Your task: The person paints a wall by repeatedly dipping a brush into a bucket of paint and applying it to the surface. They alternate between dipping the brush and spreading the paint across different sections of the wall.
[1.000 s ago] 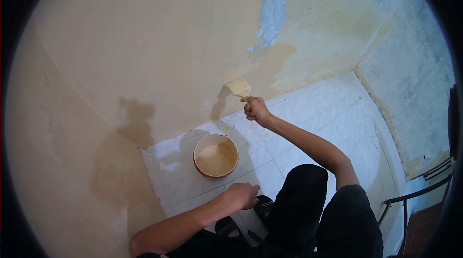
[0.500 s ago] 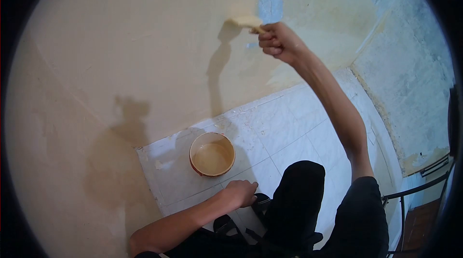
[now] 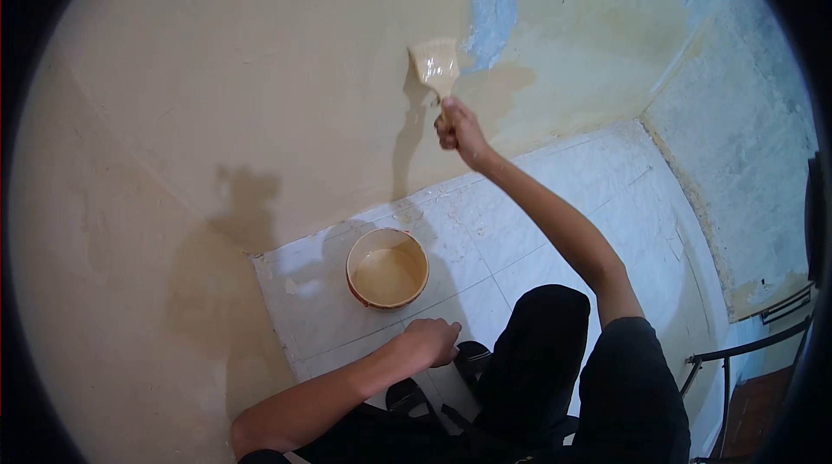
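Note:
A wide brush [image 3: 435, 65], coated in cream paint, is held by its handle in my right hand [image 3: 459, 133], bristles up and close to the wall [image 3: 286, 65]. Right of the bristles, a bluish-white bare patch [image 3: 492, 13] shows in the cream surface, with a darker, wet-looking area below it. My left hand [image 3: 432, 343] is closed in front of my body, just below a round bucket [image 3: 387, 268] of cream paint on the floor; whether it holds anything is hidden.
White tiles [image 3: 503, 247] with cream spots cover the floor. Another wall [image 3: 737, 143], bluish-white and patchy, rises at the right. A black metal frame [image 3: 750, 344] stands at the lower right. My knee [image 3: 550, 325] and feet are below the bucket.
My right hand has moved down and left with the brush, which has turned from pointing left to pointing up. A darker wet area now shows below the bare patch. My left hand is nearly still.

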{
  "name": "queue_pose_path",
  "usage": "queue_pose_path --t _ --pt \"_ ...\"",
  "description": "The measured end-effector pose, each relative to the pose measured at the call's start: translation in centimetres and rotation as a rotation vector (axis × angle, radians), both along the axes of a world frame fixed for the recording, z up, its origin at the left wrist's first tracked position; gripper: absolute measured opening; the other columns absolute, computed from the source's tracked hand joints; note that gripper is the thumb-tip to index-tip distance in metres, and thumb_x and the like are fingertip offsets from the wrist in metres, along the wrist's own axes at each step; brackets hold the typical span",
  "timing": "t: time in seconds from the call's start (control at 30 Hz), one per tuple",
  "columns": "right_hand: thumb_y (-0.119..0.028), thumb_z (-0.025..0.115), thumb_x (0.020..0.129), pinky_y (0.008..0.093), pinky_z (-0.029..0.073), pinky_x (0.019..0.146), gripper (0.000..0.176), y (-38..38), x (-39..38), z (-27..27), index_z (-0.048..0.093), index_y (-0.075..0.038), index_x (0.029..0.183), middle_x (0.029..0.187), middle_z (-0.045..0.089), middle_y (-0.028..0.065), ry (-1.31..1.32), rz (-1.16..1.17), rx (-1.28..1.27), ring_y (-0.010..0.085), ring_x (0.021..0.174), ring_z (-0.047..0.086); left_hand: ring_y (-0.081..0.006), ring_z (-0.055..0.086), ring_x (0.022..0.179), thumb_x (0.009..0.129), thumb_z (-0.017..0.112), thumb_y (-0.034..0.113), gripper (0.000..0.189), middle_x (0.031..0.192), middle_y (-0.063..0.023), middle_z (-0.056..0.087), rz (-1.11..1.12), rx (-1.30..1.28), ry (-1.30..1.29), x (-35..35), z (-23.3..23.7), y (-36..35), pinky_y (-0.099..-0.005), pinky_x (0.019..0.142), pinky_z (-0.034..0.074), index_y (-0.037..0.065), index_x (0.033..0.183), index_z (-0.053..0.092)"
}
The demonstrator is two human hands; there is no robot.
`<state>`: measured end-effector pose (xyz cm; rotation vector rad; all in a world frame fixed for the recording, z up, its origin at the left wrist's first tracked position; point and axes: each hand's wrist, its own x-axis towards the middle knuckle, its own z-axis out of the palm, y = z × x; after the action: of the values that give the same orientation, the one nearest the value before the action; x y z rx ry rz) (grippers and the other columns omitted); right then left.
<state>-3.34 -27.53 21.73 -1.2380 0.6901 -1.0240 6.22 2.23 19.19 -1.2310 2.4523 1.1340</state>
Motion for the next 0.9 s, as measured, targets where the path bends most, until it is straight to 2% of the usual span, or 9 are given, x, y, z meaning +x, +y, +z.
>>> queue_pose_path --t 0.1,0.2,0.37,0.5,0.57,0.73,0.8,0.87,0.9 --pt "-0.042 0.045 0.092 0.0224 0.025 0.038 0.026 0.7 -1.0 -5.5 0.043 -0.016 0.091 0.06 0.04 -0.0002 -0.004 0.063 0.213 0.0074 0.042 0.029 -0.0395 0.06 0.081 0.085 0.052 0.032 0.038 0.085 -0.0218 0.062 -0.009 0.002 0.005 -0.2 -0.3 0.0 -0.0478 0.071 0.047 0.002 0.107 0.051" --pt "-0.038 0.044 0.092 0.0242 0.024 0.037 0.02 2.1 -1.5 -10.5 0.044 -0.018 0.088 0.057 0.038 -0.0009 0.036 -0.008 0.511 0.0089 0.041 0.028 -0.0394 0.06 0.081 0.084 0.053 0.032 0.038 0.085 -0.0213 0.062 -0.016 -0.006 0.028 -0.5 -1.3 -0.2 -0.0477 0.07 0.047 0.002 0.108 0.051" --pt "-0.034 0.042 0.093 0.0223 0.017 0.036 0.023 4.6 -3.4 -12.6 0.046 -0.013 0.086 0.052 0.028 -0.0042 0.06 -0.001 0.513 0.0075 0.039 0.021 -0.0395 0.06 0.081 0.084 0.053 0.033 0.038 0.085 -0.0219 0.062 0.004 0.019 -0.01 -0.3 -1.9 -0.5 -0.0479 0.07 0.047 0.002 0.107 0.052" --pt "-0.033 0.042 0.093 0.022 0.018 0.035 0.024 7.6 -3.7 -6.9 0.046 -0.011 0.083 0.052 0.03 -0.0037 0.06 -0.063 0.432 0.0068 0.037 0.021 -0.0395 0.06 0.082 0.084 0.053 0.032 0.037 0.085 -0.0219 0.062 0.005 0.035 -0.017 0.0 -1.0 -0.6 -0.0482 0.071 0.047 0.002 0.105 0.052" --pt "-0.033 0.043 0.092 0.0221 0.018 0.034 0.025 7.4 -3.4 -3.9 0.047 -0.011 0.082 0.051 0.032 -0.0027 -0.009 -0.103 0.221 0.0063 0.036 0.024 -0.0396 0.06 0.082 0.084 0.053 0.031 0.036 0.085 -0.022 0.062 0.005 -0.003 0.04 -0.1 -1.1 -0.5 -0.0485 0.071 0.047 0.002 0.104 0.052" --pt "-0.033 0.043 0.093 0.0221 0.018 0.034 0.026 6.5 -1.7 3.5 0.048 -0.01 0.084 0.052 0.035 -0.0023 -0.179 -0.084 0.132 0.0057 0.036 0.026 -0.0392 0.06 0.081 0.083 0.053 0.029 0.034 0.084 -0.0221 0.062 -0.002 0.013 0.018 -0.6 -1.0 -0.6 -0.0483 0.071 0.047 0.001 0.104 0.052" --pt "-0.033 0.043 0.094 0.0207 0.018 0.035 0.026 7.7 -1.8 4.8 0.05 -0.009 0.088 0.054 0.034 -0.0038 0.001 -0.133 -0.068 0.0049 0.037 0.024 -0.0389 0.06 0.08 0.082 0.054 0.027 0.034 0.082 -0.0219 0.062 0.013 0.018 0.025 -0.2 -1.0 -0.4 -0.0481 0.07 0.047 0.001 0.104 0.052" --pt "-0.032 0.042 0.095 0.0197 0.018 0.036 0.026 10.0 -2.8 5.5 0.052 -0.008 0.092 0.056 0.032 -0.0052 0.17 -0.014 -0.109 0.0037 0.039 0.023 -0.0377 0.06 0.076 0.08 0.054 0.023 0.032 0.079 -0.0203 0.061 0.045 -0.084 0.076 -0.1 -0.9 0.4 -0.0472 0.067 0.047 -0.001 0.101 0.053" --pt "-0.032 0.043 0.095 0.0199 0.02 0.038 0.027 11.1 -3.0 5.8 0.055 -0.008 0.097 0.057 0.033 -0.0055 0.424 -0.01 -0.224 0.0034 0.042 0.025 -0.0377 0.06 0.076 0.08 0.054 0.023 0.032 0.079 -0.0203 0.061 0.094 -0.04 0.109 -0.5 -1.1 0.6 -0.0472 0.067 0.047 -0.001 0.101 0.053"
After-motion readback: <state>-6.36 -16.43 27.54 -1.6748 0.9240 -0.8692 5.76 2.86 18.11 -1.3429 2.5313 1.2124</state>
